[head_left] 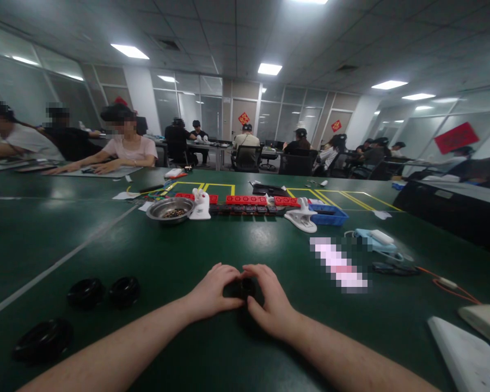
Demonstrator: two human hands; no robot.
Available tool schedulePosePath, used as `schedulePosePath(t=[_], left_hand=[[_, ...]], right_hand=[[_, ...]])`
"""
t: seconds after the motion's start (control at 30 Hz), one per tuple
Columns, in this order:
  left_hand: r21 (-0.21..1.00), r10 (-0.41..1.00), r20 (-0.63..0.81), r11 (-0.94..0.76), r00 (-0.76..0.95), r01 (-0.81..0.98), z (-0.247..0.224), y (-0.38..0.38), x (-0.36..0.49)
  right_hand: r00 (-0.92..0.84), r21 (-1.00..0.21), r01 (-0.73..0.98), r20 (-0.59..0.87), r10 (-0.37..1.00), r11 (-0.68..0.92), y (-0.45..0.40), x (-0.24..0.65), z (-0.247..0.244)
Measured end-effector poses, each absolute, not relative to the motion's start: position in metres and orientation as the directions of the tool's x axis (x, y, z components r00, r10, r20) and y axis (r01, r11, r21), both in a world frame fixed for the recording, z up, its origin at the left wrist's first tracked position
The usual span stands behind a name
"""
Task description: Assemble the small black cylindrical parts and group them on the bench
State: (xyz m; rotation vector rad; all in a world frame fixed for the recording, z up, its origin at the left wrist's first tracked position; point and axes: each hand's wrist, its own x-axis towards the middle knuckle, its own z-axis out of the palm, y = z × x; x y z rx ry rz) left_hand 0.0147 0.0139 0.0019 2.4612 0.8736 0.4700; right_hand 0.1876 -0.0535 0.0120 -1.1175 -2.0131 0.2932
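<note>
Near the middle of the green table, my left hand and my right hand curve around a small dark object from both sides. Thumbs and fingertips of both hands press near it, and most of it is hidden between them. To the left lie three glossy black round parts: one at the front, one behind it, and a smaller one beside that.
Across the table stand a metal bowl of small pieces, a row of red blocks, white clip stands and a blue tray. Cables and a white device are right. A person sits opposite.
</note>
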Motion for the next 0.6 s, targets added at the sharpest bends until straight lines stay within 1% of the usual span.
schedulePosePath(t=[0.1, 0.3, 0.37, 0.5, 0.6], left_hand=[[0.548, 0.661, 0.154, -0.676, 0.735, 0.493, 0.0012, 0.0138, 0.0147], [0.538, 0.658, 0.148, -0.68, 0.738, 0.499, 0.0047, 0.0118, 0.0156], [0.537, 0.657, 0.155, -0.683, 0.738, 0.495, 0.0049, 0.0117, 0.0155], [0.543, 0.662, 0.153, -0.677, 0.734, 0.497, 0.0042, 0.0122, 0.0154], [0.542, 0.662, 0.147, -0.676, 0.735, 0.5, 0.0044, 0.0122, 0.0156]], right_hand=[[-0.311, -0.529, 0.596, 0.54, 0.782, 0.603, -0.0541, 0.1884, 0.012], [-0.194, -0.563, 0.665, 0.505, 0.841, 0.491, -0.0507, 0.1865, 0.0104], [-0.224, -0.563, 0.647, 0.504, 0.834, 0.514, -0.0513, 0.1865, 0.0113], [-0.328, -0.526, 0.592, 0.534, 0.779, 0.61, -0.0538, 0.1879, 0.0128], [-0.269, -0.535, 0.621, 0.541, 0.797, 0.573, -0.0526, 0.1884, 0.0113]])
